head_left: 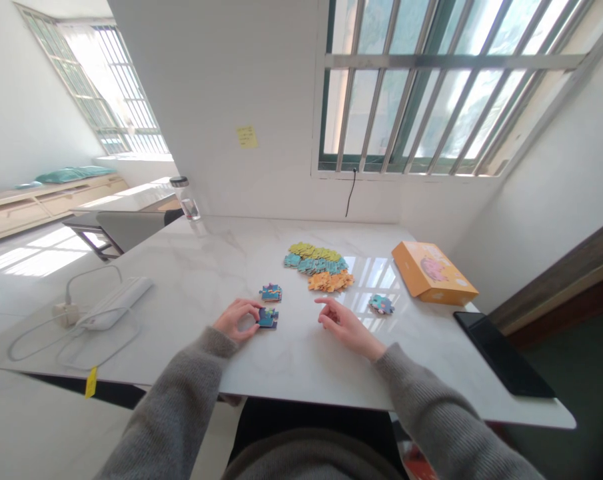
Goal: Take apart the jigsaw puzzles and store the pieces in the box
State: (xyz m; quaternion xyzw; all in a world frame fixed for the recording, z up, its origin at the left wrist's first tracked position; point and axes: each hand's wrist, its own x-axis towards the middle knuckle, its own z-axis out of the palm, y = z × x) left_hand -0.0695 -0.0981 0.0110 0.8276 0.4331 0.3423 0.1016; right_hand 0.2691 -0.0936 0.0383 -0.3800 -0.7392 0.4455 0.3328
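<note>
My left hand point(239, 320) pinches the left edge of a dark blue puzzle piece stack point(268, 318) on the white table. Just above it lies another small stack of blue pieces point(270, 292). My right hand point(342, 323) rests over the table with its index finger stretched out to the left and the other fingers curled, holding nothing. Beyond it are orange pieces point(330, 281), teal pieces point(324, 266) and yellow-green pieces point(314, 252), fanned in rows. A few blue-grey pieces point(382, 305) lie to the right of my right hand.
An orange box point(434, 272) sits at the right, with a black tablet point(501, 353) near the right edge. A white power strip point(117, 303) with cables lies at the left. A clear bottle point(186, 199) stands at the back left corner.
</note>
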